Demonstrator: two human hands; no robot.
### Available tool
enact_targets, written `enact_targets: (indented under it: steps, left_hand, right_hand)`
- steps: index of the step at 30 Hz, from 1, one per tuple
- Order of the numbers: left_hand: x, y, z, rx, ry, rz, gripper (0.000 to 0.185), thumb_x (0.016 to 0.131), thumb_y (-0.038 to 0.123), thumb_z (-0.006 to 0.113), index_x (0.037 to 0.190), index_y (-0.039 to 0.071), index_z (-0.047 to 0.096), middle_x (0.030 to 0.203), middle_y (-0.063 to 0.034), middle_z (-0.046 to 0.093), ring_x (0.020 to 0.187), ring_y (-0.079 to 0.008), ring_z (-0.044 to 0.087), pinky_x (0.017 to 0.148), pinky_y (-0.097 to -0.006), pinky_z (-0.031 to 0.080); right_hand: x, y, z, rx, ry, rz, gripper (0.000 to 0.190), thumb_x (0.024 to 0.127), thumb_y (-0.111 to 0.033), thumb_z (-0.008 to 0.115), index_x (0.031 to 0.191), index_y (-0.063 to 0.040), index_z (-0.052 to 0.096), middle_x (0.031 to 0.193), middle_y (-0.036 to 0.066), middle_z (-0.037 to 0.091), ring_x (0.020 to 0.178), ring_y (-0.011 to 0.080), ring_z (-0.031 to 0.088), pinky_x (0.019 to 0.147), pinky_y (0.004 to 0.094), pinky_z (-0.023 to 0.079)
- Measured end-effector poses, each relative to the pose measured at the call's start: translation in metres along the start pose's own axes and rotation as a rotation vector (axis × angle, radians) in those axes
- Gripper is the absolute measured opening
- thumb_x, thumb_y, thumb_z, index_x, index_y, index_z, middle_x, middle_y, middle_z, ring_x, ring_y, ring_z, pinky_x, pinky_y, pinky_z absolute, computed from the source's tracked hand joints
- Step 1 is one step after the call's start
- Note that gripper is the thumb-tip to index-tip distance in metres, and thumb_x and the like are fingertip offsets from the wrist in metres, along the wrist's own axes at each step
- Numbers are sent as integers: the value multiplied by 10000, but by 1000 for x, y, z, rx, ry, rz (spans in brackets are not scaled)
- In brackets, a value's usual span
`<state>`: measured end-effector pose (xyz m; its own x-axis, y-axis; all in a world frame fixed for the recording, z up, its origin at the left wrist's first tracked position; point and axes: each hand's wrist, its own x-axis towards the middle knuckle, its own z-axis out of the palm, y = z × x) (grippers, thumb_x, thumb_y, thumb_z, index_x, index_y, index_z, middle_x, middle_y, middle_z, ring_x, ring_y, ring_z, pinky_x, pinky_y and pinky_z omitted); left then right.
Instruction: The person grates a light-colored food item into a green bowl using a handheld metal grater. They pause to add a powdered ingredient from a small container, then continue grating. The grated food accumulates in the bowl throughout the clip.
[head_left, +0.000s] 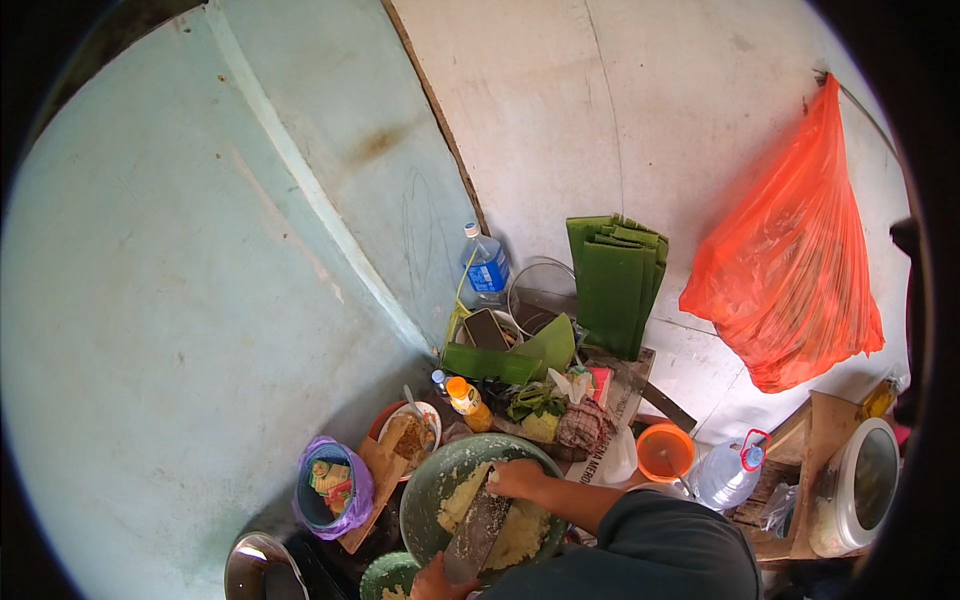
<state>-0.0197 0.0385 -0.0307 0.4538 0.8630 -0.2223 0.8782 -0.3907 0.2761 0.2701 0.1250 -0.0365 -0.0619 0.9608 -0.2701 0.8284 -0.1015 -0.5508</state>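
A flat metal grater (478, 529) slants across a large green plastic basin (420, 469), speckled with pale shreds. My left hand (441, 582) grips its near end at the bottom of the view. At the far end my right hand (516, 478) bends its fingers against the grating face around a small pale piece of food (493, 477), mostly hidden by the fingers. Moist pale-yellow grated food (523, 534) lies in the basin on both sides of the grater. A smaller green basin (390, 574) with similar food stands left of my left hand.
Left stands a purple-lined bin (334, 487) beside a wooden board (379, 495). Behind the basin are an orange-capped bottle (469, 405), leafy greens (536, 401) and folded banana leaves (615, 281). An orange container (665, 451) and a water jug (727, 474) stand right; a red plastic bag (795, 262) hangs.
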Motion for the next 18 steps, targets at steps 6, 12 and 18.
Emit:
enact_targets:
  steps: [6,12,18]
  left_hand:
    - [-13,46,-58,-72,-47,-319,1044,489,548,789,1329,29,449,1183,-192,591,1094,-317,576,947,-411,434]
    - [-12,55,-66,-77,-74,-321,1052,489,548,778,1343,37,438,1203,-191,581,1112,-318,567,939,-394,438]
    - [-10,48,-60,-43,-52,-290,1066,492,560,773,1353,36,425,1203,-188,583,1110,-316,569,936,-392,438]
  right_hand:
    - [0,1,0,-18,-8,1,702,817,-519,536,1285,-1,462,1033,194,637,921,335,624,757,447,503]
    - [-3,-4,-8,4,-44,25,694,808,-505,560,1260,17,488,1092,205,617,988,338,603,815,448,489]
    - [-3,-4,-11,6,-54,0,693,811,-494,549,1265,25,481,1103,206,612,989,341,601,818,443,489]
